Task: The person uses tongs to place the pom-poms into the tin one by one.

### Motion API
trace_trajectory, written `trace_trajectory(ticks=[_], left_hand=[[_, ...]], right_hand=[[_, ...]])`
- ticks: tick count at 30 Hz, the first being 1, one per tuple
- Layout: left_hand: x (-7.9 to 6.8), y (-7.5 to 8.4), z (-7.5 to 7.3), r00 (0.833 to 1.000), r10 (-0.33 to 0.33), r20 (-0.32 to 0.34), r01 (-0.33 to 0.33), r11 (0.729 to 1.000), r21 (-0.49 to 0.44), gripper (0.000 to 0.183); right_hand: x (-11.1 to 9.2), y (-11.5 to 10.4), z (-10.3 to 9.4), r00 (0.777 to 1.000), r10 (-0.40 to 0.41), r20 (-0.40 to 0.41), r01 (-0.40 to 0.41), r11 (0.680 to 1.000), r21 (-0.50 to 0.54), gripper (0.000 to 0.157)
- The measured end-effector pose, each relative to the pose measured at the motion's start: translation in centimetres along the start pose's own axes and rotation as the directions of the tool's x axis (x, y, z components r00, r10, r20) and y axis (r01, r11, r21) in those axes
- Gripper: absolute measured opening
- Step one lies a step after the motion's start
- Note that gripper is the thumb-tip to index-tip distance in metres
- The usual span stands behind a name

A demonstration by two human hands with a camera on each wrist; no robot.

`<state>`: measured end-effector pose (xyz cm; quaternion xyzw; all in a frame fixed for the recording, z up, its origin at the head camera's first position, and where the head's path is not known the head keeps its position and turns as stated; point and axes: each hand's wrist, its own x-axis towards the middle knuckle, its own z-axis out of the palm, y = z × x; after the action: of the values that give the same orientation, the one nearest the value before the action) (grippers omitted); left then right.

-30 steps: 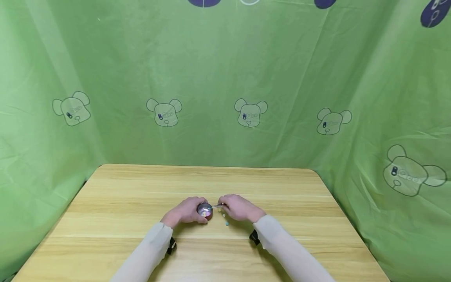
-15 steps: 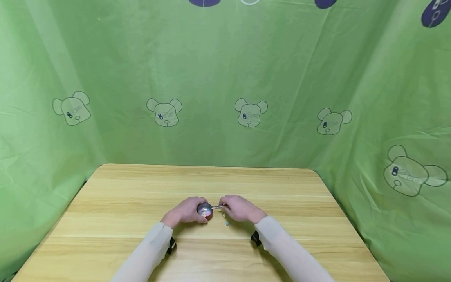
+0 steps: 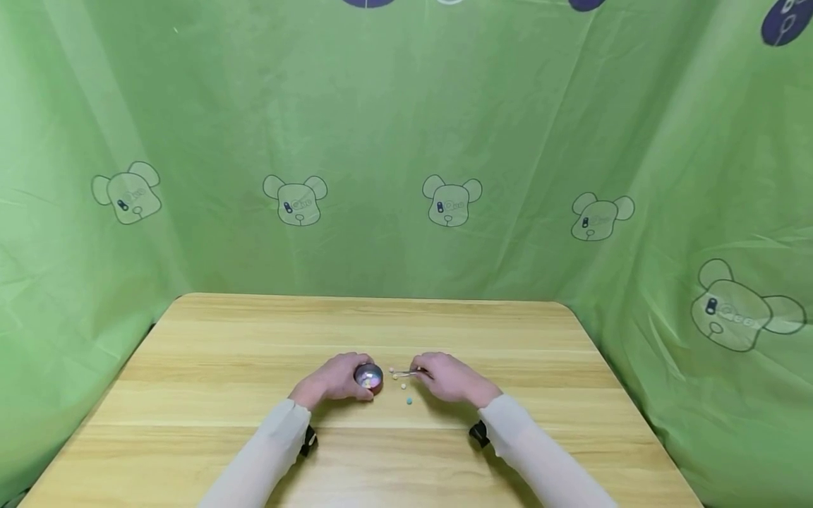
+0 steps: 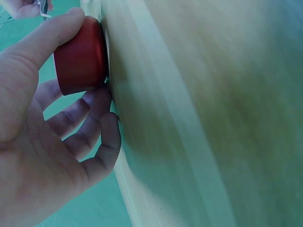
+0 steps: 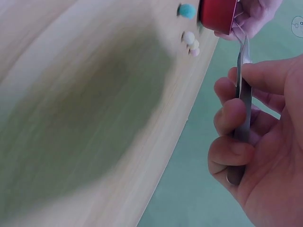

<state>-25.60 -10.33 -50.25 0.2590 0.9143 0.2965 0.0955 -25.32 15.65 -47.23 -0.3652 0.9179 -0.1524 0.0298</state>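
Note:
A small round red metal cup (image 4: 81,56) stands on the wooden table, its shiny inside holding a few small pale and pink balls. My left hand (image 3: 339,379) grips it from the left, thumb on the near side and fingers round the far side. To the right, my right hand (image 3: 452,377) pinches metal tweezers (image 5: 244,123) between thumb and fingers. Their two thin tips stand slightly apart, pointing left toward the cup, with nothing visible between them. Under and near the tips lie several small balls: a teal ball (image 5: 187,11), a white ball (image 5: 188,38) and paler ones.
The light wooden table (image 3: 254,331) extends around both hands. Behind it and on both sides hangs a green curtain (image 3: 375,261) with printed bear heads. A black wrist strap (image 3: 479,434) shows under the right sleeve, and another black strap (image 3: 309,441) under the left.
My right hand has drawn the tweezers to the right, from over the cup to above the loose balls. My left hand keeps its grip on the cup in the same spot.

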Motion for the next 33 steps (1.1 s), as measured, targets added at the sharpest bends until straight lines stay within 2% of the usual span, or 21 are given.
trace_trajectory(ticks=[5,13,33], left_hand=[[-0.1,0.1,0.1,1.0,-0.006,0.005,0.006,1.0,0.004,0.049],[-0.1,0.2,0.0,1.0,-0.005,0.006,0.005,1.0,0.004,0.049],[0.0,0.1,0.0,1.0,-0.007,0.001,0.007,1.0,-0.001,0.049]], right_hand=[[-1.0,0.7,0.0,1.0,0.008,-0.001,-0.008,1.0,0.002,0.012],[-2.2,1.3,0.0,0.999,-0.033,0.01,0.033,0.999,0.003,0.011],[-3.5,1.5,0.4,0.997,-0.028,0.073,0.028,1.0,0.01,0.01]])
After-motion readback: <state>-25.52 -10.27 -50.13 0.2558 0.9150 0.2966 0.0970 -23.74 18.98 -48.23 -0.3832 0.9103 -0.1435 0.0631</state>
